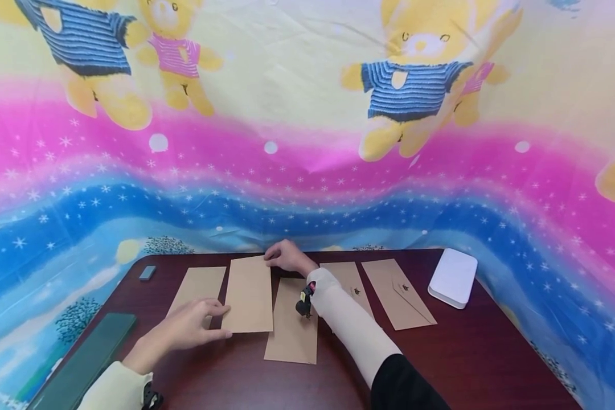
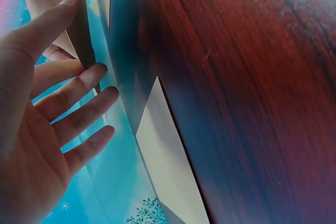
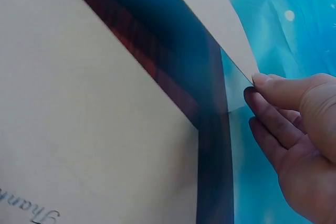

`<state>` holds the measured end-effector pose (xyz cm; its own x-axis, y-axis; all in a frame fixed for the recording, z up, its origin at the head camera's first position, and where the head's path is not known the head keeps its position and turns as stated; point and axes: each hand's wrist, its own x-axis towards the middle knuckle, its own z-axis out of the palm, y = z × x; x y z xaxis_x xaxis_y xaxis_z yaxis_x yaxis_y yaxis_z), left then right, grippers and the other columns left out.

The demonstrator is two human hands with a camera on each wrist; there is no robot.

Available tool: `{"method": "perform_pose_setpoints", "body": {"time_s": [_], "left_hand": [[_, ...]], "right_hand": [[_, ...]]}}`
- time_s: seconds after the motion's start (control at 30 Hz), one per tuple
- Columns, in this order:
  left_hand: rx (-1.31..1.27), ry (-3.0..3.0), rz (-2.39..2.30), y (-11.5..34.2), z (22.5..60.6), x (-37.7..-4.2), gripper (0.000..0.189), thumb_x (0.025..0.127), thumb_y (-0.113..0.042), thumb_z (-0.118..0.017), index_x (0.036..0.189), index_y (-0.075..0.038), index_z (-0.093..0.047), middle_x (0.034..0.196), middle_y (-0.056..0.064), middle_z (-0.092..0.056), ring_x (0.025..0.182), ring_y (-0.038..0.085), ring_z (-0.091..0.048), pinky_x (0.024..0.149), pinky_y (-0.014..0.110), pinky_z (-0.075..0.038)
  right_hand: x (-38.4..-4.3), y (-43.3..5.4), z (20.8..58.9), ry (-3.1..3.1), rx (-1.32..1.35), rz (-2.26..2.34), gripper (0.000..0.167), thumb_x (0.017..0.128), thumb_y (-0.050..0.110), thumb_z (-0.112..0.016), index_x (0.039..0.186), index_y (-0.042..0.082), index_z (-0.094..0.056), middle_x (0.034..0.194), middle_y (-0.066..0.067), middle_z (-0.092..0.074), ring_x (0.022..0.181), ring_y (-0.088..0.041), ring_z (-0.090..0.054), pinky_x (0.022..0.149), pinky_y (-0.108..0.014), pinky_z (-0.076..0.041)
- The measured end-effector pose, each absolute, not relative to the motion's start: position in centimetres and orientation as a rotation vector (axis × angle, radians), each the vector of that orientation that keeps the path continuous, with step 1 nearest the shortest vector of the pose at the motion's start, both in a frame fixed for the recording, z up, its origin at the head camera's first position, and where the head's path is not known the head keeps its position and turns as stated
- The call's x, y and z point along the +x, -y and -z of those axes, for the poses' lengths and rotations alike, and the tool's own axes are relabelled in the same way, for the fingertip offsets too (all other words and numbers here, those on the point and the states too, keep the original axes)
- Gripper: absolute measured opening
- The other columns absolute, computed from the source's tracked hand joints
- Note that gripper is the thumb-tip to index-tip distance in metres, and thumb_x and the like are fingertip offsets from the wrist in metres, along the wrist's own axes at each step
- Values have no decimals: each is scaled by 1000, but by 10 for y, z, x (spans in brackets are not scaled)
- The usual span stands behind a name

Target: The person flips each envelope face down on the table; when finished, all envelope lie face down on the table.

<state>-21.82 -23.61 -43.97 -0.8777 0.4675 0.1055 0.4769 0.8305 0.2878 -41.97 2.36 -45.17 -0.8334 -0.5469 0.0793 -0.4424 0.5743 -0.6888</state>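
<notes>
A plain brown envelope is raised above the dark table, tilted, between my two hands. My right hand pinches its top right corner; thumb and forefinger meet on that corner in the right wrist view. At its lower left edge, my left hand holds it with thumb and forefinger. The left wrist view shows the left hand with its other fingers spread and the envelope nearly edge-on. Partly under the raised envelope and right forearm lies another brown envelope.
More brown envelopes lie on the table: one at left, one behind the right sleeve, and one with a flap and crown mark. A white box, green case and small blue-grey block sit near the edges.
</notes>
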Motion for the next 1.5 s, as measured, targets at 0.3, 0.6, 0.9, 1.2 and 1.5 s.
{"method": "perform_pose_setpoints", "body": {"time_s": [0.3, 0.6, 0.9, 1.2, 1.5], "left_hand": [[-756, 3016, 427, 235, 446, -221, 65, 84, -49, -81, 130, -4, -71, 113, 1, -74, 105, 21, -68, 91, 43, -56], [-728, 3008, 376, 233, 449, -219, 63, 81, -49, -84, 127, -6, -74, 109, -1, -71, 105, 20, -65, 92, 42, -54], [-767, 2950, 348, 233, 453, -217, 59, 81, -47, -84, 123, -7, -75, 107, -4, -70, 107, 19, -58, 92, 43, -51], [-761, 2947, 296, 237, 454, -215, 56, 79, -42, -86, 122, -8, -76, 104, -5, -70, 117, 24, -52, 99, 48, -47], [-751, 2972, 313, 237, 455, -214, 45, 79, -37, -88, 116, -13, -78, 99, -8, -63, 115, 25, -49, 94, 48, -45]], "right_hand": [[-411, -19, 454, -2684, -880, 1012, 22, 94, 11, -74, 116, 8, -79, 129, -8, -72, 115, -23, -70, 96, -35, -57], [-404, -16, 454, -2741, -922, 848, 25, 95, 14, -74, 120, 11, -77, 132, -5, -70, 124, -23, -65, 105, -37, -52], [-405, -14, 464, -2754, -926, 773, 25, 96, 18, -74, 120, 14, -78, 130, -4, -70, 126, -21, -62, 106, -36, -52], [-403, -9, 467, -2794, -1005, 650, 25, 95, 22, -75, 118, 14, -79, 126, -3, -73, 125, -20, -63, 107, -33, -51], [-400, -10, 467, -2817, -1022, 612, 24, 95, 24, -75, 117, 13, -79, 123, -3, -73, 121, -19, -64, 103, -33, -52]]}}
